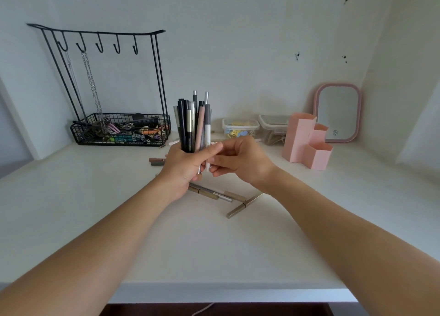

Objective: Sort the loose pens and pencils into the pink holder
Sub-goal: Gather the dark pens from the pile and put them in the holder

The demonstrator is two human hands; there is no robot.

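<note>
Left hand: our left hand (184, 166) is wrapped around a bundle of pens and pencils (194, 122), holding them upright in front of us, above the white desk (95, 208).

Right hand: our right hand (240, 160) meets the bundle from the right, its fingers curled and pinching the lower end of a white pen (207, 137) at the bundle's right edge. We judge it is either adding this pen to the bundle or squaring it up.

Pink holder: the pink holder (303, 140) stands on the desk to the right, well apart from both hands. It has several stepped compartments, and nothing sticks up from any of them; their insides are hidden from us.

Progress: gathering looks well under way, since most items are in our fist. None has reached the holder, as far as we can see.

Still loose: a few gold and grey pens (214, 193) lie on the desk just below our hands, and a long gold one (245, 205) lies beside them. Two short brown sticks (157, 161) lie to the left, and more pieces show behind the hands.

Surface: the desk is white and matte, set in a corner of pale walls.

Surroundings: a black wire rack (114, 87) with hooks, chains and a basket of clips stands at back left. Two clear plastic boxes (257, 128) sit at back centre. A pink-framed mirror (338, 112) leans behind the holder.
</note>
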